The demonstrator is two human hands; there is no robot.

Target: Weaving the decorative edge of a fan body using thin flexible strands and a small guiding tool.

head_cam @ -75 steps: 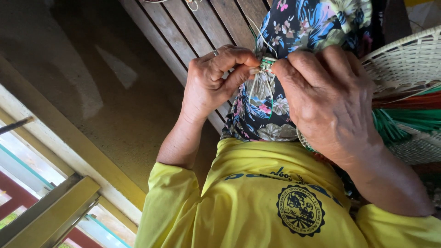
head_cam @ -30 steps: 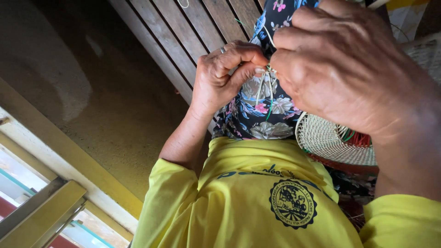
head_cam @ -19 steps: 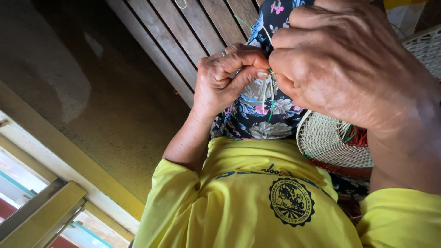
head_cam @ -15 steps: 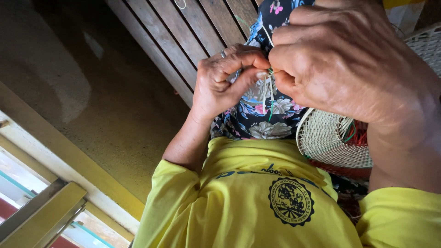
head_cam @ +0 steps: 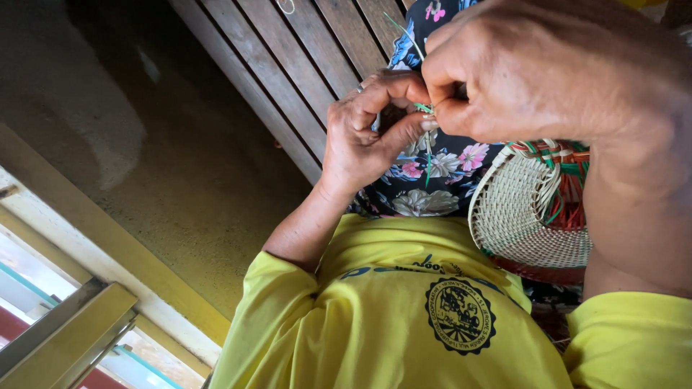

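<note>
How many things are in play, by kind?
Hands: 2, left and right
Green strand pinched by both: 1
Woven basket: 1
Ring on left hand: 1
Total: 5

No packages, signs or screens showed. The only label-like mark was a round dark emblem with a curved line of dark lettering above it, printed on the yellow shirt.

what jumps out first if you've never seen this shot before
Two bare hands meet near the top centre: the left hand and the large right hand pinch thin green strands between their fingertips. Below the right wrist sits a pale woven basket, and a yellow shirt fills the bottom.
</note>
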